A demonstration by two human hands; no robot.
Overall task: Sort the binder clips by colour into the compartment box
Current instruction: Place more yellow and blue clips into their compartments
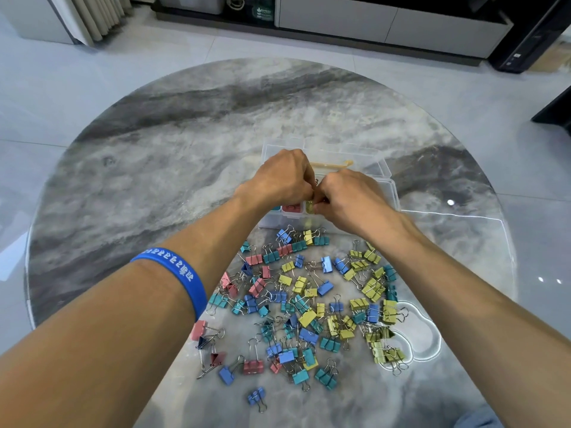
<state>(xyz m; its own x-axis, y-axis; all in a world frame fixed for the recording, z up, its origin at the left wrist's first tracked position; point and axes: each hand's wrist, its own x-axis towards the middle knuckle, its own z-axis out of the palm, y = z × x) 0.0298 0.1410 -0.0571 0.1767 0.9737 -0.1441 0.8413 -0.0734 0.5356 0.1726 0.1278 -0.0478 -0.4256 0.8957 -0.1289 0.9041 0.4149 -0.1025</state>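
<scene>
Meeting above the clear compartment box (390,186), the left hand (282,177) and right hand (347,197) are curling their fingers together, pinching a yellow binder clip (315,207) between them; loose clips (309,304) are lying nearer.

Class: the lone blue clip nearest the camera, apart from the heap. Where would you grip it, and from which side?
Pinch the blue clip across its folded body, coming from above. It lies alone on the table, so nothing crowds the fingers; its thin wire handles would likely swing.
</scene>
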